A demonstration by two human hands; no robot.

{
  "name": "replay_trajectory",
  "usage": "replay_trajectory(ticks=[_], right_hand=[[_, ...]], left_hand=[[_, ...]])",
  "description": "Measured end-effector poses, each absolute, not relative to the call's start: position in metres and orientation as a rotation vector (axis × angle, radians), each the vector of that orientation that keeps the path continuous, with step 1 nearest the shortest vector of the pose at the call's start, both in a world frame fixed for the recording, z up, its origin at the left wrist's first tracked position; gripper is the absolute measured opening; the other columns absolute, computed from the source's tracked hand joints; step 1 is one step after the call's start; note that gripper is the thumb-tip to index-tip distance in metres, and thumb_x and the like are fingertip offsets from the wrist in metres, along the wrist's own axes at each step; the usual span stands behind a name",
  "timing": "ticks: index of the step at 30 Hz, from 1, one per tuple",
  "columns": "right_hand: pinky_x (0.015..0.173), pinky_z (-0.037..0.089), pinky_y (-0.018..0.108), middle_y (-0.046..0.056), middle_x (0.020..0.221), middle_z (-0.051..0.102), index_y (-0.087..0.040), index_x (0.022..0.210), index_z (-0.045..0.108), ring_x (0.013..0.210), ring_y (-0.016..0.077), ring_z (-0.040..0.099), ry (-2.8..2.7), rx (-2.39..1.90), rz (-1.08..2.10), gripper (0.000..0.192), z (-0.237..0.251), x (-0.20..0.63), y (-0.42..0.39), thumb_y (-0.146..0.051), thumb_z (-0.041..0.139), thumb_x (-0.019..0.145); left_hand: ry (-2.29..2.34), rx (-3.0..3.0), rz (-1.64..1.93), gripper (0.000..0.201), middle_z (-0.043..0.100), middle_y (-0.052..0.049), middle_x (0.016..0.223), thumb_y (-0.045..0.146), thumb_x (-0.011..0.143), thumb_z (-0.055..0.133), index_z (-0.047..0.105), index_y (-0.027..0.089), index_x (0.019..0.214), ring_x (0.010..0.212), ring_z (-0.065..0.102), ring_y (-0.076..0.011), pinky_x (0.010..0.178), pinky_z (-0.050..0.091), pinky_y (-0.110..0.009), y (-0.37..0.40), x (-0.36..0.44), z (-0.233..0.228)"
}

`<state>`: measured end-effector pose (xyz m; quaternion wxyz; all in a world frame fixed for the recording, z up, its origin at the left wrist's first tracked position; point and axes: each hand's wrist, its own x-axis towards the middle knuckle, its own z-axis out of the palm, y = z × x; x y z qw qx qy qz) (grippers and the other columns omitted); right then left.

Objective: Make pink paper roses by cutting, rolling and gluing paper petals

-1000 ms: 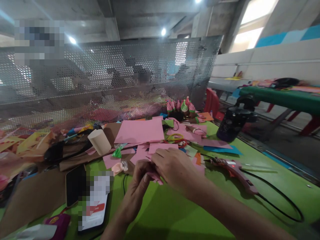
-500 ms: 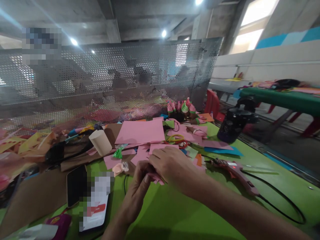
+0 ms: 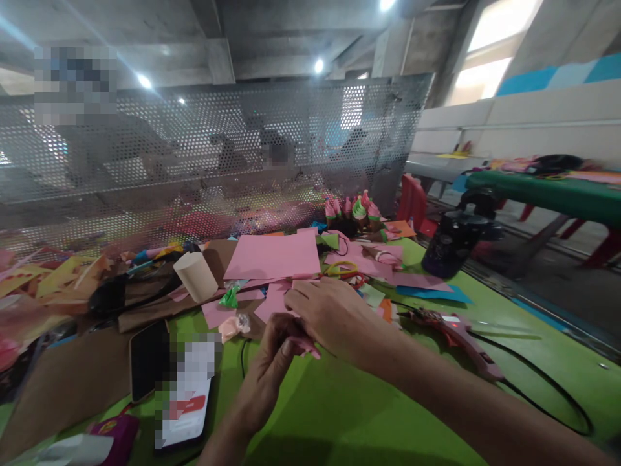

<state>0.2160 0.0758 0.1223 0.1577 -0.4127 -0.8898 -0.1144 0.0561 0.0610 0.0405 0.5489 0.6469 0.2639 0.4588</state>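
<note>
Hands meet over a small pink paper piece point(image 3: 306, 348): left hand point(image 3: 272, 362) pinches it, right hand point(image 3: 334, 320) presses on top. Finished pink-and-green pieces point(image 3: 353, 208) stand behind; pink sheets point(image 3: 274, 255) remain uncut.

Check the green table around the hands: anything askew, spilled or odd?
The beige paper cup lies tipped on its side on brown card. Pink paper offcuts lie strewn behind both hands. The pink glue gun lies on the table, red light on.

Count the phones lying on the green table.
2. A dark-screened phone lies left of the left hand; a second phone, its screen lit, lies just right of the first. Paper clutter may hide more.
</note>
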Motion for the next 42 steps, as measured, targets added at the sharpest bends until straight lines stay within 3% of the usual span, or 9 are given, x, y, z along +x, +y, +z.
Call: replay_trajectory(ticks=[7, 14, 21, 31, 36, 42], right_hand=[[0.058, 0.031, 0.029, 0.004, 0.075, 0.068, -0.015, 0.073, 0.064, 0.065, 0.0153, 0.056, -2.572, -1.19, -0.191, 0.01, 0.121, 0.216, 0.08, -0.007, 0.064, 0.078], [0.068, 0.042, 0.024, 0.001, 0.092, 0.072, -0.022, 0.1, 0.068, 0.08, 0.0136, 0.064, -2.256, -1.214, 0.304, 0.014, 0.124, 0.227, 0.083, -0.019, 0.059, 0.09], [0.058, 0.039, 0.022, -0.003, 0.072, 0.067, -0.018, 0.079, 0.067, 0.064, 0.011, 0.057, -2.038, -1.316, 0.414, 0.005, 0.119, 0.231, 0.074, -0.013, 0.066, 0.081], [0.069, 0.048, 0.023, 0.001, 0.089, 0.071, -0.024, 0.1, 0.073, 0.081, 0.0133, 0.064, -1.971, -0.97, 0.615, 0.026, 0.095, 0.221, 0.082, -0.008, 0.068, 0.081], [0.069, 0.047, 0.025, 0.001, 0.083, 0.069, -0.025, 0.095, 0.075, 0.077, 0.0152, 0.062, -1.93, -0.975, 0.564, 0.025, 0.087, 0.218, 0.088, -0.007, 0.072, 0.077], [0.065, 0.044, 0.023, 0.0, 0.081, 0.067, -0.02, 0.085, 0.072, 0.075, 0.0138, 0.06, -1.934, -1.011, 0.517, 0.02, 0.079, 0.22, 0.091, -0.003, 0.072, 0.076]], left_hand=[[0.65, 1.595, 1.067, 0.018, 0.054, -0.003, 0.1, 0.037, 0.098, 0.043, 0.056, 0.025, 0.101, 0.098, 0.051, -0.0179, 0.088, 0.042, -0.028, 0.063, 0.054, 0.038], [0.717, 1.655, 1.223, 0.023, 0.048, -0.004, 0.113, 0.036, 0.099, 0.039, 0.059, 0.026, 0.092, 0.116, 0.042, -0.0201, 0.096, 0.037, -0.03, 0.068, 0.051, 0.037], [0.714, 1.583, 1.33, 0.018, 0.047, -0.003, 0.119, 0.043, 0.096, 0.045, 0.054, 0.028, 0.096, 0.119, 0.04, -0.0204, 0.095, 0.037, -0.031, 0.068, 0.049, 0.039], [0.641, 1.055, 1.327, 0.031, 0.056, -0.003, 0.101, 0.054, 0.091, 0.049, 0.052, 0.025, 0.1, 0.079, 0.053, -0.0138, 0.075, 0.044, -0.028, 0.074, 0.053, 0.034], [0.706, 1.022, 1.316, 0.036, 0.056, 0.0, 0.088, 0.058, 0.089, 0.049, 0.05, 0.023, 0.098, 0.069, 0.051, -0.0113, 0.073, 0.043, -0.027, 0.072, 0.058, 0.037], [0.863, 1.05, 1.252, 0.04, 0.055, 0.003, 0.073, 0.06, 0.092, 0.04, 0.045, 0.024, 0.109, 0.06, 0.051, -0.0111, 0.055, 0.034, -0.022, 0.072, 0.06, 0.032]])
